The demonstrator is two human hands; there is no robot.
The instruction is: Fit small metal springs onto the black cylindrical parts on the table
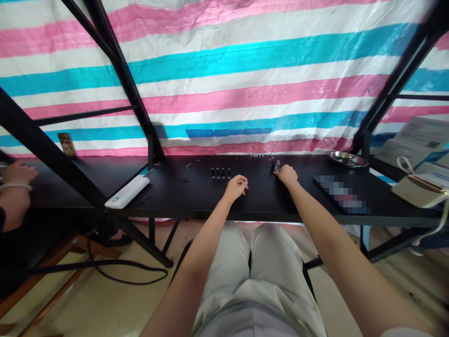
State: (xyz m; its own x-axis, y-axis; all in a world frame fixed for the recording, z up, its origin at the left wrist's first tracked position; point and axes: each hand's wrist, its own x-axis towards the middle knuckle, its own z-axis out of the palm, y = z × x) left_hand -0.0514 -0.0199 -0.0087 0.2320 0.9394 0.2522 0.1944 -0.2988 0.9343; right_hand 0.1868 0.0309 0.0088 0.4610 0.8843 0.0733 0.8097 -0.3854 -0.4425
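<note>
My right hand reaches onto the black tabletop, its fingers pinched together at a small dark tube. A clear small piece is right beside it, and the fingers partly hide both. My left hand rests near the table's front part with its fingers curled in; what they hold, if anything, is hidden. Just beyond it, several short black tubes with pale ends stand in a row. Farther back, near the striped sheet, lies a row of small whitish pieces.
On the right are a round metal dish, a blurred-out flat phone-like object and a cream pouch. A white power bank-like box lies left. Black frame posts rise at both sides. A co-worker's hand is far left.
</note>
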